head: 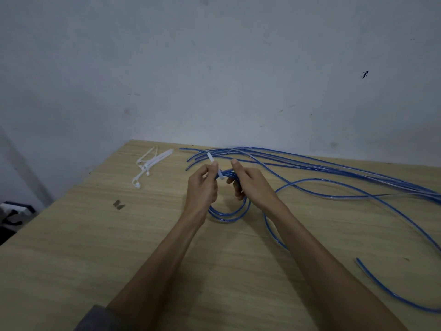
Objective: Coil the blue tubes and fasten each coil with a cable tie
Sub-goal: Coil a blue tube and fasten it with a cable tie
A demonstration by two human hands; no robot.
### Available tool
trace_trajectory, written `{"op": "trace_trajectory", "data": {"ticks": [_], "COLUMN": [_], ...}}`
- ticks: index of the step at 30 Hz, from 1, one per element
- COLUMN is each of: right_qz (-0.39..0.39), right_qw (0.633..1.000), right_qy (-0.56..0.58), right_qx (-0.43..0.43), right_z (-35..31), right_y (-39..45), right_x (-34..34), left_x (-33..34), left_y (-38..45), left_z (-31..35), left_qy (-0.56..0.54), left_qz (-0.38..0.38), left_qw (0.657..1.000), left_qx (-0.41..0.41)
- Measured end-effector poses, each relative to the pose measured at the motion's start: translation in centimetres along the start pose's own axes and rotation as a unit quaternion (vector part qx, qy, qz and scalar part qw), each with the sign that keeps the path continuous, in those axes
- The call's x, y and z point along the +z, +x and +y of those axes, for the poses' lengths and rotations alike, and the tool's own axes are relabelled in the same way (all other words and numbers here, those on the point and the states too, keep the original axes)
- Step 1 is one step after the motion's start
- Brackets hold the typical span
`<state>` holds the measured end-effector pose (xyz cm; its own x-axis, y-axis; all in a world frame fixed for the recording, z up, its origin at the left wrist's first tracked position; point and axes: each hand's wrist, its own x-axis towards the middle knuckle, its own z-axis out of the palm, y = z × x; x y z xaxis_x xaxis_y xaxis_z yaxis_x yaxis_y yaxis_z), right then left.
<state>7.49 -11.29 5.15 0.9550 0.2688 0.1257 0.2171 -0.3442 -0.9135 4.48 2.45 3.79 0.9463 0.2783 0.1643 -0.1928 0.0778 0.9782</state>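
One coil (229, 212) is formed, sitting at the centre of the frame on the table (95, 247), and it is in the middle of being tied: a white tie (216, 167) crosses its top strands, with its free end slanting up and to the left. Whether the tie is already threaded through its head cannot be told. No finished, fastened coil shows anywhere. The rest of the work looks large, since the loose tubes (322, 168) lie uncoiled from the upper centre out to the right edge, and one more end (372, 278) trails at the lower right. Spare ties (149, 164) wait in a small heap at the upper left of the table.

Both forearms reach in from the bottom of the frame and meet over the coil. The left hand (202, 185) has its fingers curled, pinching the tie between thumb and fingers. The right hand (248, 181) wraps its fingers around the top of the coil, thumb raised just beside the tie.
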Motion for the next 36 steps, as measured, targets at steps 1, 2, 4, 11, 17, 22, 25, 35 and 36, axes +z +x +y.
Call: {"op": "trace_trajectory", "data": {"ticks": [1,2,4,11,17,22,25,35,36], "right_qz": [-0.002,-0.001,0.026,0.133,0.155,0.155,0.14,0.12,0.115], "right_qw": [1.0,1.0,0.999,0.989,0.987,0.981,0.977,0.986,0.987], "right_qy": [-0.006,-0.012,-0.028,-0.058,-0.041,0.003,0.021,0.051,0.055], "right_qx": [0.007,0.011,0.012,0.001,-0.025,-0.115,-0.158,-0.102,-0.097], "right_z": [0.0,0.1,0.2,0.5,0.5,0.6,0.3,1.3,1.3], "right_y": [-0.1,-0.2,-0.3,-0.9,-1.3,-1.3,-1.4,-0.6,-0.6], "right_x": [0.3,0.7,1.4,2.9,3.5,3.9,3.6,4.0,4.1], "left_x": [-0.3,-0.5,-0.7,0.2,0.4,0.2,0.2,-0.2,-0.2], "left_y": [0.1,0.1,0.2,-0.5,-0.4,-0.5,-0.3,-0.1,-0.2], "left_z": [0.1,0.1,0.2,-1.0,-0.8,-0.8,-0.6,-0.5,-0.4], "left_qy": [-0.01,-0.016,-0.02,0.03,0.086,0.081,0.076,0.059,0.068], "left_qz": [0.01,0.019,0.028,0.029,0.104,0.116,0.112,0.089,0.094], "left_qw": [1.0,1.0,0.999,0.998,0.986,0.986,0.987,0.991,0.99], "left_qx": [-0.002,0.002,0.016,0.054,0.101,0.093,0.087,0.076,0.081]}}
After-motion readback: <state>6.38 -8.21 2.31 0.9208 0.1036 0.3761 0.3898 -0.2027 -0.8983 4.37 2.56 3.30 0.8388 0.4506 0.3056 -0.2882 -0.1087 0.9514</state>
